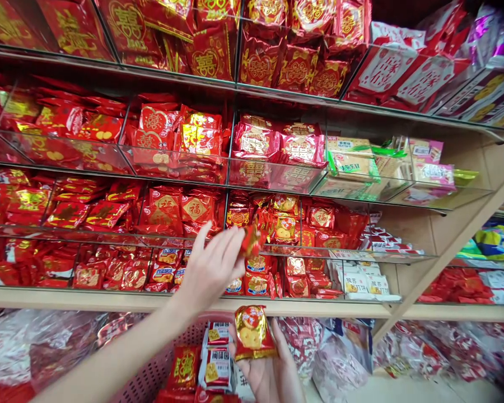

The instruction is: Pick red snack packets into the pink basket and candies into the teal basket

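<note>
My left hand (214, 266) reaches across to the third shelf from the top, its fingers closed on a small red and gold packet (252, 242). That packet is partly hidden and a little blurred, in front of a compartment of similar packets. Lower down, below the shelf's front edge, my right hand (271, 372) is palm up and grips a red and gold biscuit packet (252, 333) between thumb and fingers. Beneath both hands, a pink perforated basket (145, 372) holds red packets (183, 366) and white biscuit packets (216, 366).
Tiered shelves with clear dividers hold many red packets (162, 210). Green and white cracker packs (353, 165) and white packets (359, 280) are to the right. A pale wooden ledge (159, 301) runs across, with clear plastic bags (340, 361) below it. A slanted wooden upright (457, 235) stands right.
</note>
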Action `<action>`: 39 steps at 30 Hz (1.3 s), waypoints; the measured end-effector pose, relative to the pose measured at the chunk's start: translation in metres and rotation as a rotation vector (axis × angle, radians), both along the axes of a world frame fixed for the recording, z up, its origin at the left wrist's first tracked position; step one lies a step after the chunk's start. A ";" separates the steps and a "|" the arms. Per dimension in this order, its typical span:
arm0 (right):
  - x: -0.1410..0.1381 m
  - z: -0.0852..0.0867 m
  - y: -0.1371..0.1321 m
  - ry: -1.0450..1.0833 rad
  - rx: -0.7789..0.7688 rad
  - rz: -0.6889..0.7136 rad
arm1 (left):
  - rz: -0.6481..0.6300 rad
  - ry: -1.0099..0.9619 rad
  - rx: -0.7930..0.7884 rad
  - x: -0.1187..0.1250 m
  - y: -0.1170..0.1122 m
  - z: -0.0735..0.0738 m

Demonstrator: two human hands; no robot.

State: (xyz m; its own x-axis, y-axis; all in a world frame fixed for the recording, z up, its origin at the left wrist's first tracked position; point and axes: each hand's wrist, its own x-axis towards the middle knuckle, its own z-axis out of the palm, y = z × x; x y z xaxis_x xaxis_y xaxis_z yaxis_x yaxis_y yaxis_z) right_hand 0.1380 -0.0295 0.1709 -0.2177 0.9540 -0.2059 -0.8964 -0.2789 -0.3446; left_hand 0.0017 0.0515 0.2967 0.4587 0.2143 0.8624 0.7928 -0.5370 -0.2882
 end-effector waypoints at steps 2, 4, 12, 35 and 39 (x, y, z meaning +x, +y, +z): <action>-0.004 0.008 -0.001 0.010 0.036 0.001 | -0.073 -0.003 0.001 -0.008 -0.028 -0.022; -0.008 0.017 -0.002 0.028 0.078 0.013 | -0.108 0.004 -0.031 -0.014 -0.050 -0.042; -0.024 0.026 -0.004 0.024 0.085 0.019 | -0.042 0.138 -0.103 -0.027 -0.075 -0.086; -0.033 -0.011 -0.007 0.002 -0.048 0.155 | -0.150 -0.223 -0.920 -0.058 -0.089 -0.117; -0.032 -0.016 -0.007 0.021 -0.065 0.180 | -0.150 -0.417 -0.954 -0.065 -0.086 -0.111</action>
